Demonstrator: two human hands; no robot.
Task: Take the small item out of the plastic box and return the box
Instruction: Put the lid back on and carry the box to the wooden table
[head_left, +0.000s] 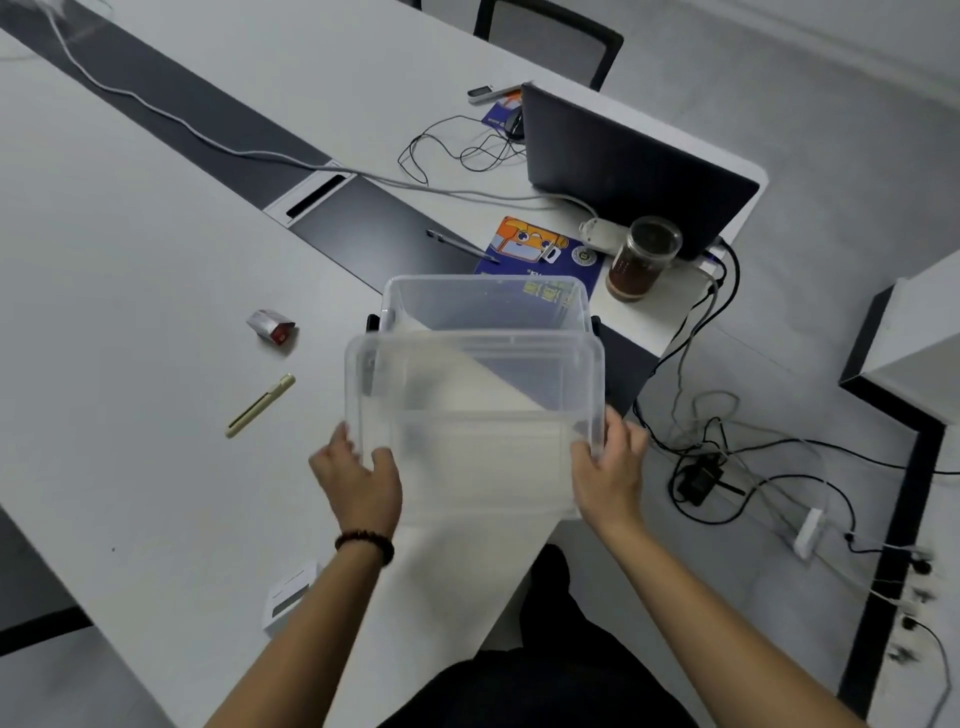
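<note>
In the head view, both hands grip a clear lid (475, 410), one at each of its near corners. The left hand (358, 480) clasps the near-left corner, with the thumb on top of the plastic and a dark bead bracelet (365, 543) at the wrist. The right hand (608, 470) clasps the near-right corner, fingers curled round the edge. The lid is blurred and lies over the near part of the plastic box (485, 306), whose far half shows uncovered.

The plastic box stands on the white worktop (130, 312) at its near-right edge, directly beyond the hands. Through its clear walls nothing can be made out inside; only the worktop and a blue printed packet (540, 254) behind it show through. A black latch (372, 322) shows on its left side.

To the left of the box, well apart from the hands, a small red-and-white item (271, 326) lies on the worktop, and nearer the person a pale yellow pen (261, 405). A white card (291, 597) lies beside the left forearm.

Beyond the box stands a jar of dark contents (644, 257) with a clear lid, next to an open dark laptop (628, 171). Cables (727, 452) trail on the floor at right.
</note>
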